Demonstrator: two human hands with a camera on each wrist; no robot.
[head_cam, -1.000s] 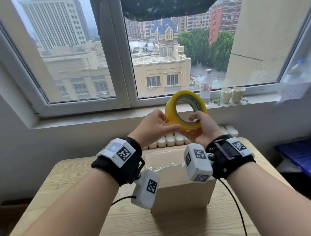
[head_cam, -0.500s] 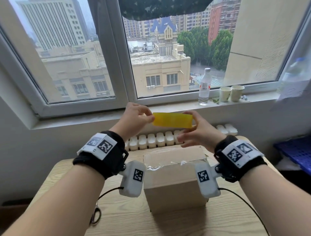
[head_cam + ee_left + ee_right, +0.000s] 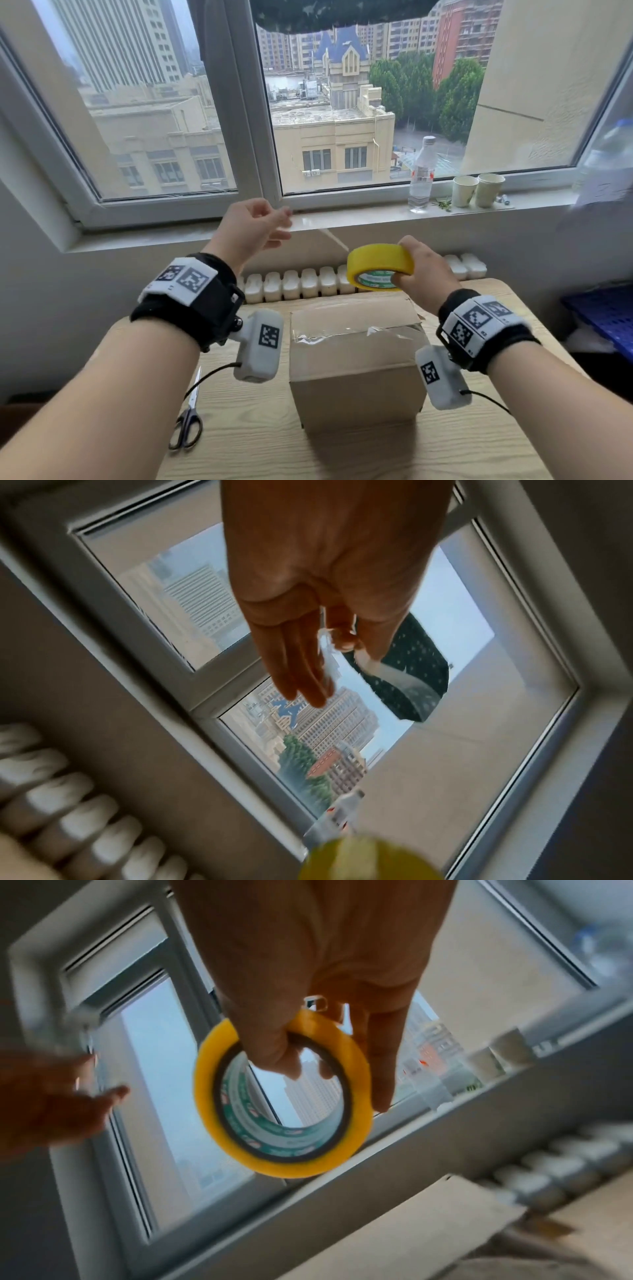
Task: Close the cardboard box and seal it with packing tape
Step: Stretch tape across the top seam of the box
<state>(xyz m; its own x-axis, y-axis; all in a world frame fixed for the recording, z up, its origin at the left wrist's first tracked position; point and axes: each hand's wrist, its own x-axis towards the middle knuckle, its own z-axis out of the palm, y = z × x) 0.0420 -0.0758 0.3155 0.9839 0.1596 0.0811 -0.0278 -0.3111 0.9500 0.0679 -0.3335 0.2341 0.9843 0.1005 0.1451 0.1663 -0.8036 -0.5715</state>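
A closed cardboard box stands on the wooden table, with a strip of clear tape across its top. Above it my right hand grips a yellow roll of packing tape, fingers through its core. My left hand is raised to the left of the roll and pinches the free end of the tape. A clear strip of tape stretches from that pinch down to the roll.
Scissors lie on the table left of the box. A white radiator runs behind the table. On the windowsill stand a water bottle and two paper cups. A blue crate sits at the right.
My hands have drawn apart: the left went up and left with the tape end, the right moved right and down with the roll. A length of tape has been pulled off.
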